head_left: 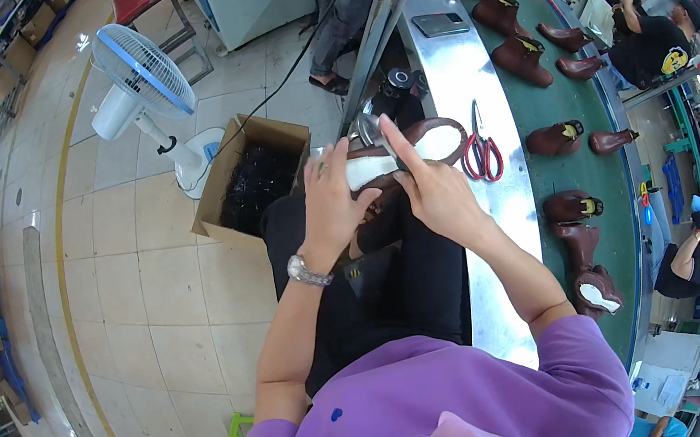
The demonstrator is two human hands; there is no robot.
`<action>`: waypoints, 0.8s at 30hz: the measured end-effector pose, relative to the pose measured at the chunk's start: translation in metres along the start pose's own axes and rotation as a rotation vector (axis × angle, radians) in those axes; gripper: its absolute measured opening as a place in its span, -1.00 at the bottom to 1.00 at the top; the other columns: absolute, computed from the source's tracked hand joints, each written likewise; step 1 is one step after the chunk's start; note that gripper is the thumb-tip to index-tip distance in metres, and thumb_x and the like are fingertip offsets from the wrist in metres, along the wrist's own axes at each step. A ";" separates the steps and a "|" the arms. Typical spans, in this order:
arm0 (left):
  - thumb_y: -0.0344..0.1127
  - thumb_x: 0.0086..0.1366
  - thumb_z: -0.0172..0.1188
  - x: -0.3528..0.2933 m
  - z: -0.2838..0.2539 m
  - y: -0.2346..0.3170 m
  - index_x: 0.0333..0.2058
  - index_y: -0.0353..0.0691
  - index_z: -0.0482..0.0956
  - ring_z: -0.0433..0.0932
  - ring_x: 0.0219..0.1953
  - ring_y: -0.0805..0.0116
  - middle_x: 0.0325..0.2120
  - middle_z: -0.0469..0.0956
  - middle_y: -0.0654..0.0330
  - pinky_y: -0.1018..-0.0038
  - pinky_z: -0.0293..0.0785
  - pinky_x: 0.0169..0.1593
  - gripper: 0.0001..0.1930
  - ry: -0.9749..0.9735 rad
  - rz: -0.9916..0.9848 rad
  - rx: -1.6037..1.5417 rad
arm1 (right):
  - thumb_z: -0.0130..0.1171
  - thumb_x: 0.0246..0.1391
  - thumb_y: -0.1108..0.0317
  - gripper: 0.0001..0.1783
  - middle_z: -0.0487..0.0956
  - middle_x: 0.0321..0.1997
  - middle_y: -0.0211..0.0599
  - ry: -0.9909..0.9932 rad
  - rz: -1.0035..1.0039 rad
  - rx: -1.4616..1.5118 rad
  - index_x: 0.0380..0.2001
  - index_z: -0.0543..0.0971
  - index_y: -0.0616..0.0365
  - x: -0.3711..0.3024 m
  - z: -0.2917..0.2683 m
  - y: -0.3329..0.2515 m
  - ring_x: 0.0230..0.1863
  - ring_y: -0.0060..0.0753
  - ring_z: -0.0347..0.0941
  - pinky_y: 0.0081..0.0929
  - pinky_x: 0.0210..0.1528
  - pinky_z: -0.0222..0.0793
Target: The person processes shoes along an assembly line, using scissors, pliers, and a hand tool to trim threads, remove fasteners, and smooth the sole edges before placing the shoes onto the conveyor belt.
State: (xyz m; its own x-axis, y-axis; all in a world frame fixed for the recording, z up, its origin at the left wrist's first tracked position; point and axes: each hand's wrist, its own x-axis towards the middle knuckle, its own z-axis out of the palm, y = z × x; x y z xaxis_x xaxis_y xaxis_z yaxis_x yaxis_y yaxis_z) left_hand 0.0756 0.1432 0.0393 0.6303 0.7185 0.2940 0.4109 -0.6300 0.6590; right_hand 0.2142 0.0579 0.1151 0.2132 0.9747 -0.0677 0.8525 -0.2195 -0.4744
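Note:
A brown boot lies sole up across my lap, with white filler pads set into its forefoot and heel areas. My left hand grips the boot at its left end, with the fingers over the sole edge and the thumb lower down. In my right hand is a hammer-like tool with a shiny metal head, held over the middle of the sole. The right index finger stretches along it, and the hand hides most of its handle. Red-handled scissors rest on the metal bench just right of the boot.
A metal bench runs along my right, with a phone farther up. Beyond it, a green conveyor carries several brown boots. On my left stand an open cardboard box of dark scraps and a fan. Other people work across the conveyor.

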 end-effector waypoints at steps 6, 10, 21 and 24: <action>-0.26 -0.19 0.44 0.005 -0.005 -0.003 0.13 -0.24 0.18 0.50 -0.13 0.14 -0.12 0.49 0.06 0.41 0.42 -0.08 -0.13 -0.005 -0.134 -0.311 | 0.02 -0.03 0.46 -0.12 0.52 -0.58 0.02 -0.087 -0.034 -0.107 0.30 -0.16 -0.20 0.009 0.011 0.006 -0.51 0.12 0.48 -0.07 -0.43 0.39; -0.26 -0.19 0.44 0.006 -0.008 -0.004 0.14 -0.25 0.14 0.50 -0.14 0.12 -0.13 0.50 0.07 0.41 0.41 -0.09 -0.10 -0.066 -0.188 -0.365 | 0.05 -0.05 0.45 -0.09 0.51 -0.61 0.04 -0.005 -0.028 0.075 0.30 -0.17 -0.20 0.008 0.009 0.004 -0.51 0.15 0.48 -0.03 -0.41 0.38; -0.24 -0.11 0.45 -0.014 -0.020 -0.024 0.27 -0.26 -0.34 -0.01 0.28 0.08 0.23 -0.09 -0.20 0.33 -0.02 0.26 0.17 -0.198 -0.421 -0.865 | -0.02 -0.04 0.47 -0.16 0.52 -0.52 0.06 0.001 0.132 -0.181 0.29 -0.07 -0.23 -0.030 -0.033 0.038 -0.45 0.14 0.47 0.00 -0.34 0.34; -0.28 0.01 0.37 -0.044 -0.013 -0.010 0.25 -0.12 -0.56 0.32 0.08 0.15 0.13 0.15 -0.12 0.32 0.34 0.05 0.19 -0.376 -0.723 -1.237 | -0.01 -0.03 0.49 -0.18 0.52 -0.51 0.04 -0.373 0.127 -0.049 0.29 -0.05 -0.22 -0.043 -0.049 0.031 -0.45 0.14 0.46 -0.02 -0.39 0.32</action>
State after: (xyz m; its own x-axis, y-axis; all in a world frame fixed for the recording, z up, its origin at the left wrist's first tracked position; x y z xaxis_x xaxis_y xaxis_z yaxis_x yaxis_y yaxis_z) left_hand 0.0353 0.1222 0.0284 0.7470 0.5215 -0.4123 0.0152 0.6067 0.7948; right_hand 0.2551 0.0073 0.1464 0.1384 0.8867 -0.4412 0.8540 -0.3324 -0.4003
